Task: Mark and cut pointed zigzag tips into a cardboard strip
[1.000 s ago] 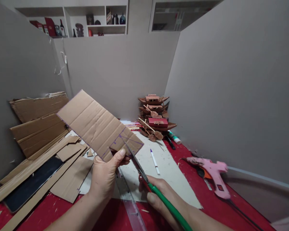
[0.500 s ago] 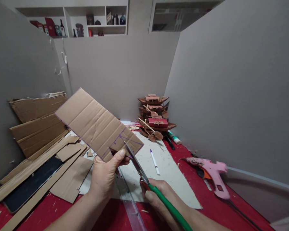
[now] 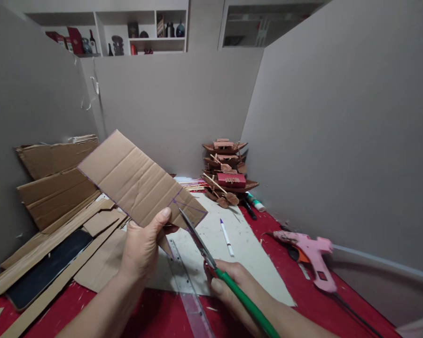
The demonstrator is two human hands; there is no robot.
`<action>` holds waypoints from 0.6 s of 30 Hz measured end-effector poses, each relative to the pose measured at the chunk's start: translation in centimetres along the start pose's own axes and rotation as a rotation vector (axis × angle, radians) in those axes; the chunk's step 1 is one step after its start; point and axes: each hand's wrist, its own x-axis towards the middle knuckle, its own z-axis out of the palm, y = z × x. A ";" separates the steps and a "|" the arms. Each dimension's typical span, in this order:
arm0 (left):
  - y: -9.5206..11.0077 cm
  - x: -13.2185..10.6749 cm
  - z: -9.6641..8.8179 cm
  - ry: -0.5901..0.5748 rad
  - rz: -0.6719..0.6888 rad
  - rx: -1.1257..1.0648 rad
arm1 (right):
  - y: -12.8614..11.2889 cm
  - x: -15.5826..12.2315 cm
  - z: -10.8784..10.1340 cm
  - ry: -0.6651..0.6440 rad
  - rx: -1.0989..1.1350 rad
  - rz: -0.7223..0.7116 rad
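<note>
My left hand (image 3: 144,241) pinches the lower edge of a brown cardboard piece (image 3: 127,173), thumb on top and fingers hidden beneath. Purple pen lines mark the cardboard's right end, and its outer edges are traced in purple too. My right hand (image 3: 238,284) is closed around green-handled scissors (image 3: 245,300). Their metal blades point up and left, the tips lying over the marked end of the cardboard. A pointed cardboard flap (image 3: 165,246) hangs under my left hand. Below it, a clear ruler (image 3: 186,286) lies on the pale board.
A white pen with a purple tip (image 3: 227,237) lies on the pale board (image 3: 264,272). To the right rests a pink glue gun (image 3: 317,253). Stacked model boats (image 3: 229,173) stand at the back. Cardboard pieces (image 3: 56,188) and a dark phone-like slab (image 3: 49,267) fill the left.
My left hand has shifted left along the cardboard's lower edge, and the cardboard has moved slightly left. A pointed flap now shows below the hand. The scissors have hardly moved.
</note>
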 end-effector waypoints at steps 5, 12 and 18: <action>-0.8 -0.1 -0.1 -0.009 -0.001 0.039 | 0.2 0.3 -0.3 0.018 -0.085 -0.055; -1.0 -0.2 -0.1 -0.020 -0.007 0.026 | -0.6 0.2 -0.4 0.015 -0.039 -0.057; -0.9 -0.3 0.1 -0.027 -0.019 0.001 | -0.5 0.1 -0.1 0.038 0.024 -0.011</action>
